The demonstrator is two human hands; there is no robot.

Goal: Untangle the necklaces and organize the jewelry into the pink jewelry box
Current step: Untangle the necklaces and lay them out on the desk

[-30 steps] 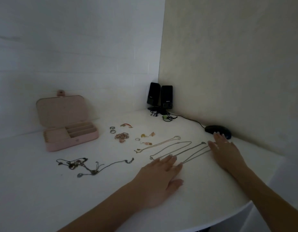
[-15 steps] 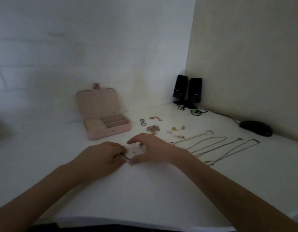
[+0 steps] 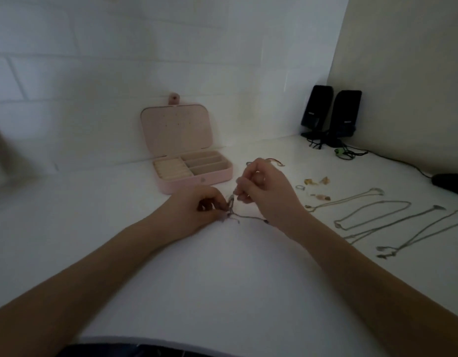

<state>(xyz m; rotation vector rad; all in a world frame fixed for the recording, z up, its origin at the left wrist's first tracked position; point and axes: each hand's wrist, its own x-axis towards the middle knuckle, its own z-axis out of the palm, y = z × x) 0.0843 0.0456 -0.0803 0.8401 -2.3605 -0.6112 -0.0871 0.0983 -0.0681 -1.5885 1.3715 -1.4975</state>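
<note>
The pink jewelry box (image 3: 197, 180) stands open against the back wall, lid upright, its compartments showing. In front of it my left hand (image 3: 197, 212) pinches the tangled necklace (image 3: 231, 213) on the white table. My right hand (image 3: 266, 191) pinches a strand of the same tangle and lifts it a little. A thin chain trails from the knot under my right wrist. Several straightened necklaces (image 3: 372, 215) lie in rows at the right. Small earrings and a ring (image 3: 314, 184) lie between them and my right hand.
Two black speakers (image 3: 330, 114) with cables stand in the back corner. A black mouse (image 3: 451, 182) lies at the right edge. A curved bracelet (image 3: 275, 161) lies behind my right hand. The table's front edge runs just below my forearms.
Both hands left the straightened necklaces at the right and came to the tangled necklace in front of the box. My right hand now lifts a strand; the view has shifted left.
</note>
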